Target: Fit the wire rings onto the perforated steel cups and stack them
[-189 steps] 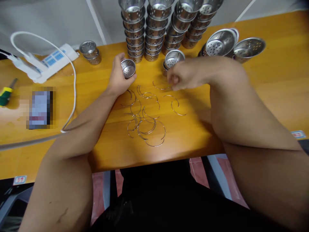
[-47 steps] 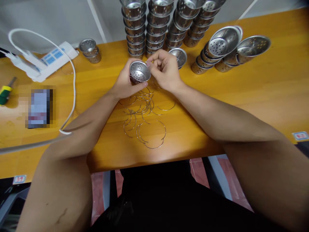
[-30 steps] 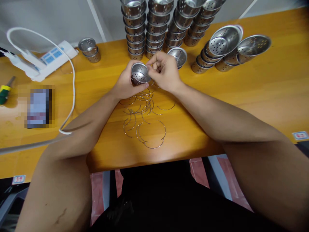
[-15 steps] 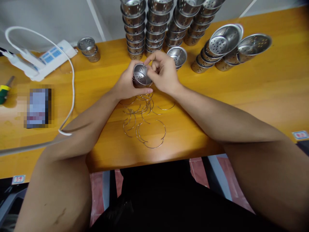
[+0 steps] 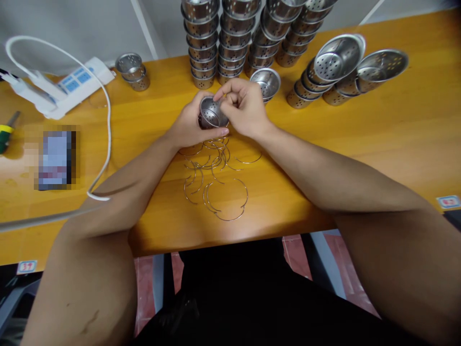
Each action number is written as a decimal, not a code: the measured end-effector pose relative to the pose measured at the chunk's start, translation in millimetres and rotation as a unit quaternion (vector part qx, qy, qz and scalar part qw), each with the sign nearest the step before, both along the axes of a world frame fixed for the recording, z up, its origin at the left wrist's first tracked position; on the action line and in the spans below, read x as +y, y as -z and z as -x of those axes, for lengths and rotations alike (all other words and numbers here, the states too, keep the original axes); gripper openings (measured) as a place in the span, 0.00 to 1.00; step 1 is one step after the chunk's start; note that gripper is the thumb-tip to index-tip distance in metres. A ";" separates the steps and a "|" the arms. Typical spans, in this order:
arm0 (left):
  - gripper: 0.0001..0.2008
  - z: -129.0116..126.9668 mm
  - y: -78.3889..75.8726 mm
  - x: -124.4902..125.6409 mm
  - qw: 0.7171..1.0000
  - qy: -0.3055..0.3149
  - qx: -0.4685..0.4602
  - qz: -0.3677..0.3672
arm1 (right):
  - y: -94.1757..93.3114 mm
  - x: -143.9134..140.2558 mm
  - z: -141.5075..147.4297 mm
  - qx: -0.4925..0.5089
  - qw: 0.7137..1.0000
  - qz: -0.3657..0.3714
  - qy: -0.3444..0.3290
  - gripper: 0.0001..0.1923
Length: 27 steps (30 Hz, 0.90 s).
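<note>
The left hand wraps a tilted cup, seemingly to steady it; the right hand curls at its rim, whether pinching anything I cannot tell; wires lie within easy reach on the desk.

Left forearm bare, slants inward from a bent elbow; left wrist nearly straight. Left hand cupped in a C, palm toward the right, left thumb stretched along the near side. Right forearm, also bare, angles in from the opposite side. Right hand just beside the left, right index finger reaching leftward, right thumb close to it, remaining fingers curled toward the palm.
</note>
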<state>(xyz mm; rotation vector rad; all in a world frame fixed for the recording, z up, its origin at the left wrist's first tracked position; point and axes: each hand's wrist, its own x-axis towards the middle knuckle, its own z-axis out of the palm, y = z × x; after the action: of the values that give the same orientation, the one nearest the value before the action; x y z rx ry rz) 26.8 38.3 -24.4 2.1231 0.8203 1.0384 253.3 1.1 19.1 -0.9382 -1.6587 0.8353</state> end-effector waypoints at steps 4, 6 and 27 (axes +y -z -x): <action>0.43 -1.5 -0.9 -2.2 1.000 -0.007 -0.015 0.016 | -7.0 -2.0 -2.5 0.007 0.999 0.026 -0.028 0.14; 0.38 -0.6 -2.9 -2.7 0.999 -0.009 -0.028 0.032 | -12.4 -4.6 -4.5 0.015 0.998 0.045 -0.052 0.18; 0.41 6.7 -21.3 -4.3 0.989 0.010 -0.073 0.130 | -27.3 -11.4 -7.5 0.094 0.967 0.161 -0.173 0.38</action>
<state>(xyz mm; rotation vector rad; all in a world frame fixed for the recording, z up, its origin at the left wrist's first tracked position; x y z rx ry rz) 20.2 34.0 -3.1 1.8117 0.8145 1.0044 260.8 -10.3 46.4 -0.7645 -1.5682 1.4203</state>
